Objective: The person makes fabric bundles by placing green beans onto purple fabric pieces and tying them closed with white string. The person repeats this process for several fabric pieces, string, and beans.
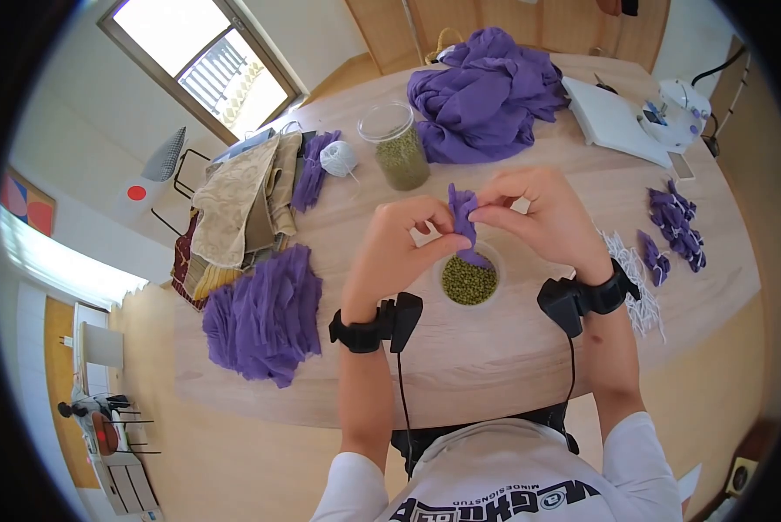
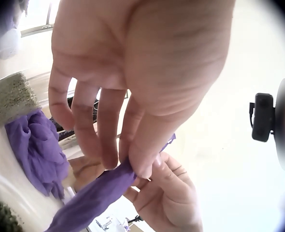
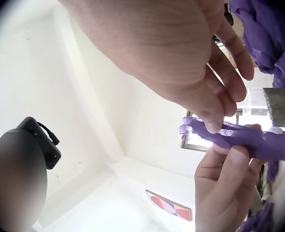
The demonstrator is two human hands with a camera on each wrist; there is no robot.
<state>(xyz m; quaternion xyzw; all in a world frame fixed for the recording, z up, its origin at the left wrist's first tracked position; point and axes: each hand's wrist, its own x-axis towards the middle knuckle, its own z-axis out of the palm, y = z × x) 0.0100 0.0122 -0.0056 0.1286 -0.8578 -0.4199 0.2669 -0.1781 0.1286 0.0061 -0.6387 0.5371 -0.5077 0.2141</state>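
A narrow piece of purple cloth is gathered lengthwise between my two hands, above a clear bowl of small green beans. My left hand pinches the cloth between thumb and forefinger, its other fingers loosely bent. Thumb and fingers of my right hand pinch the cloth close to its free end. In the left wrist view the gathered cloth runs down from the fingertips like a soft tube. The right wrist view shows the frayed end of the cloth beside the right thumb.
Behind the bowl stand a clear jar of beans, a ball of white string and a purple cloth heap. Purple pieces and folded fabrics lie left. Cut white strings, tied purple bundles and a sewing machine are right.
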